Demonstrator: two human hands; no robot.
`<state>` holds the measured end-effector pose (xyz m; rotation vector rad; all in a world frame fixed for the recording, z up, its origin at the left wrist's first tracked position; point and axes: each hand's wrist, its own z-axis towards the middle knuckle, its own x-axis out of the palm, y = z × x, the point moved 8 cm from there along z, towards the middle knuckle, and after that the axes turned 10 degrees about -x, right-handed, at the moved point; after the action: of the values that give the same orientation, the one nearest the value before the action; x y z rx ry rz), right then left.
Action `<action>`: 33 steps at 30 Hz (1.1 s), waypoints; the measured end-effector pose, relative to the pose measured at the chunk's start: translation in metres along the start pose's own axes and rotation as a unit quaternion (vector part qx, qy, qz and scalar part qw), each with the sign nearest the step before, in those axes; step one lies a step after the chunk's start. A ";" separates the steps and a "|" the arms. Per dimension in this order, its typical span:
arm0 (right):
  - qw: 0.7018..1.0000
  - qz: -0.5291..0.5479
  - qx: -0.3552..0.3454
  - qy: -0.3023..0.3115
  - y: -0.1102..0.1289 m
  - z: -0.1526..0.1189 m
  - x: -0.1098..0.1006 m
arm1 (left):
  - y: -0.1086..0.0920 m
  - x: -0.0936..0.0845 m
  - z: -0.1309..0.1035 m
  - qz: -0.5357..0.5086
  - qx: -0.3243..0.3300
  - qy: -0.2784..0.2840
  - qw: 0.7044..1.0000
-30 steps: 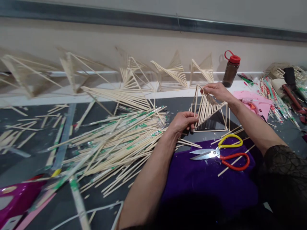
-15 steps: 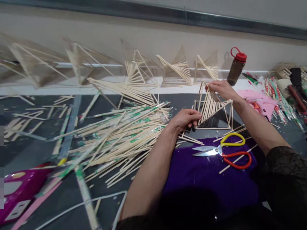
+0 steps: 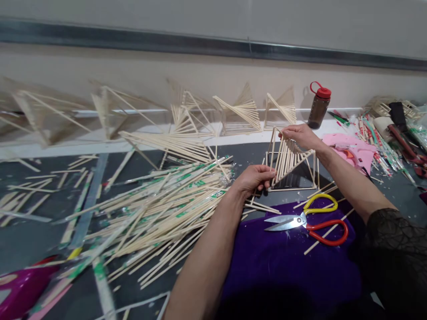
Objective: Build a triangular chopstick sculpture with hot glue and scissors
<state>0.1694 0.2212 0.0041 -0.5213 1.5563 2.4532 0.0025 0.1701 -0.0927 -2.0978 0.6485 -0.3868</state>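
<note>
A small stick model (image 3: 287, 163), built of thin wooden sticks in a twisted, fanned surface over a square base, stands on the dark table between my hands. My left hand (image 3: 255, 180) pinches its lower left corner. At its upper left tip, my right hand (image 3: 298, 134) has its fingers closed on the frame; the fingertips are partly hidden. In front of the model, scissors (image 3: 302, 219) with one yellow and one red handle lie on a purple cloth (image 3: 267, 258). Loose sticks (image 3: 263, 206) lie beside the cloth, close to my left wrist.
A large heap of wooden sticks (image 3: 173, 213), some in plastic wrappers, covers the table on the left. Several finished stick models (image 3: 238, 111) line the wall ledge. A red-capped bottle (image 3: 319, 106) stands behind my right hand. Pink sheets (image 3: 353, 149) and tools lie at right; a magenta object (image 3: 26, 286) at lower left.
The view has tilted up slightly, so everything sits lower in the picture. Both hands keep their hold on the stick model, which looks nearly unchanged.
</note>
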 end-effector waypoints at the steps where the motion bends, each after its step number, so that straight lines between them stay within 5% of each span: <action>1: 1.000 -0.003 0.000 -0.001 -0.001 0.000 0.000 | 0.000 0.000 0.000 0.000 0.001 0.000 1.000; 25: 0.997 0.072 0.021 -0.017 -0.024 -0.005 0.001 | 0.005 -0.006 0.002 0.014 0.006 -0.009 1.000; 33: 0.996 0.092 0.002 -0.018 -0.015 -0.003 0.004 | 0.005 -0.005 0.000 0.007 0.012 -0.006 1.000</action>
<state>0.1719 0.2253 -0.0109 -0.3449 1.6615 2.5758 -0.0026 0.1706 -0.0974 -2.0695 0.6493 -0.3725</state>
